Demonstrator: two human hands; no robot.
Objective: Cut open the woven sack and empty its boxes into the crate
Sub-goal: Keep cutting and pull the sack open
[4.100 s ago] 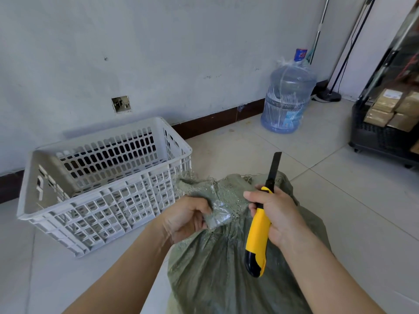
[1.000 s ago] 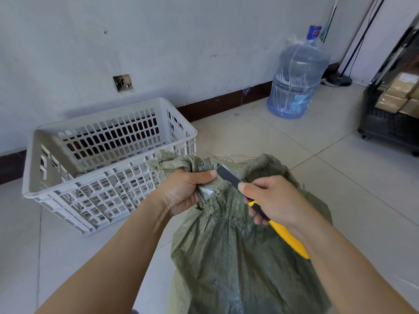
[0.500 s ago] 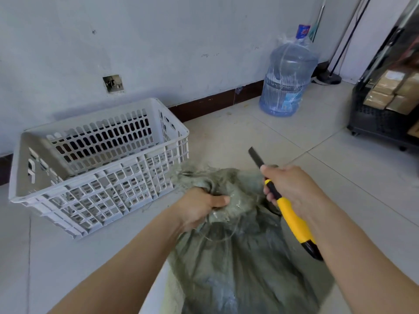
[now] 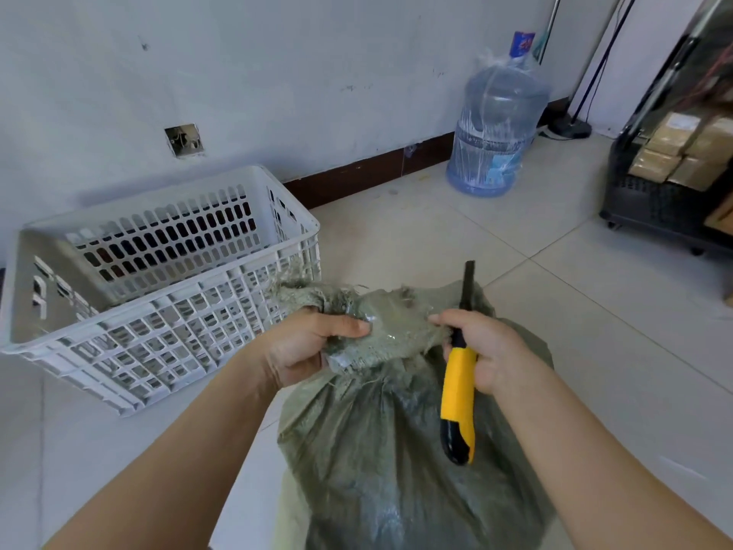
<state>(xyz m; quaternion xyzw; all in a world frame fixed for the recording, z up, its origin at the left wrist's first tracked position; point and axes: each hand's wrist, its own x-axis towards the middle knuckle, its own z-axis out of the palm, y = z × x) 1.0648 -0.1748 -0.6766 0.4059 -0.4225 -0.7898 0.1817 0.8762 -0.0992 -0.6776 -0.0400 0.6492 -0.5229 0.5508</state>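
Green woven sack: lower centre of frame, upright on tiled floor, neck bunched and taped.

Left hand: fingers curled, clamped on taped neck.

Right hand: fingers wrapped round yellow utility knife, blade up, thumb tip touching neck.

White slatted crate: left of frame, just beside sack.

Handling, judged: fabric soft, limp, taped part slick; load probably heavy. Grip bunched neck; cut below tape.

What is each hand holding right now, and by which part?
The left hand grips the woven sack by its bunched, taped neck; the right hand grips the utility knife by its yellow handle, blade up.
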